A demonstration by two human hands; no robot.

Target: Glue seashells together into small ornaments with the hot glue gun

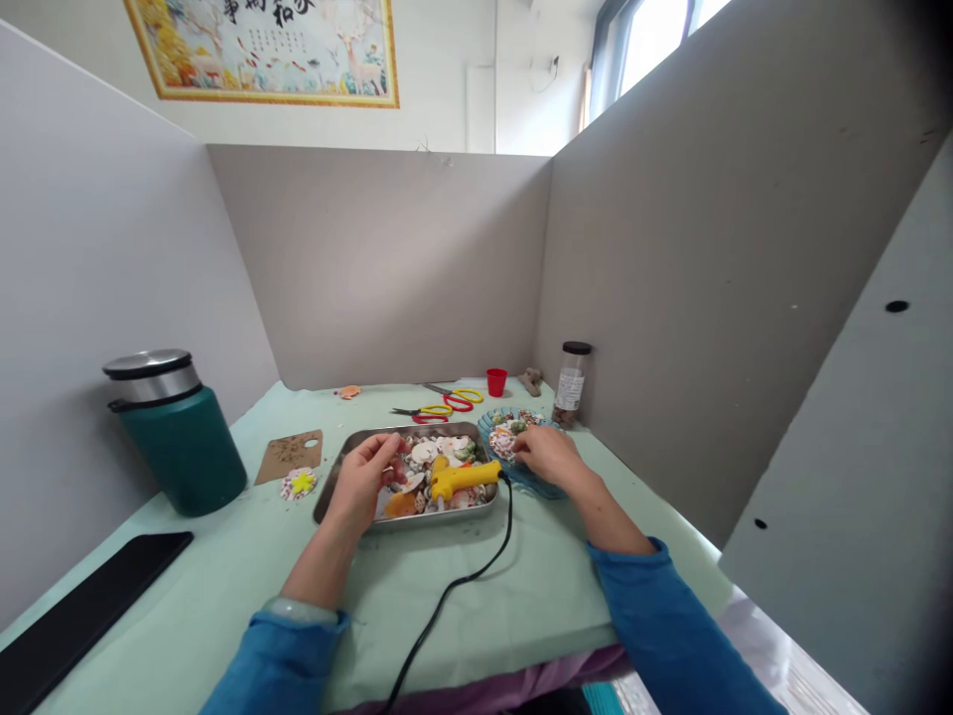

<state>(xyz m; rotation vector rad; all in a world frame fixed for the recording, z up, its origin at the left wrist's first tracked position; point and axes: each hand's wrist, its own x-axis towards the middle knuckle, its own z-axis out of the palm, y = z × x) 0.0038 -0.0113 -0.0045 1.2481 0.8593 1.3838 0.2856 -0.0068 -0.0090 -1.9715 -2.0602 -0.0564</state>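
Observation:
My left hand (367, 479) is raised over the left side of a metal tray (325, 497). Its thumb and fingertips are pinched together; what is between them, if anything, is too small to make out. Shells (424, 452) of several shapes fill the tray, and a yellow glue gun (466, 477) lies across its right side. My right hand (551, 453) reaches into a blue dish (540, 485) with its fingers curled down and together at small shells and beads. Those fingertips partly hide whatever they grip. A round, speckled piece (503, 443) lies beside them in the dish.
The glue gun's black cord (447, 594) runs to the table's front edge. Two pairs of scissors (424, 412), a red cup (496, 381) and a lidded jar (571, 385) stand behind. Leftward are a brown card (289, 455), a flower-topped disc (299, 484), a green flask (179, 437) and a black slab (89, 621).

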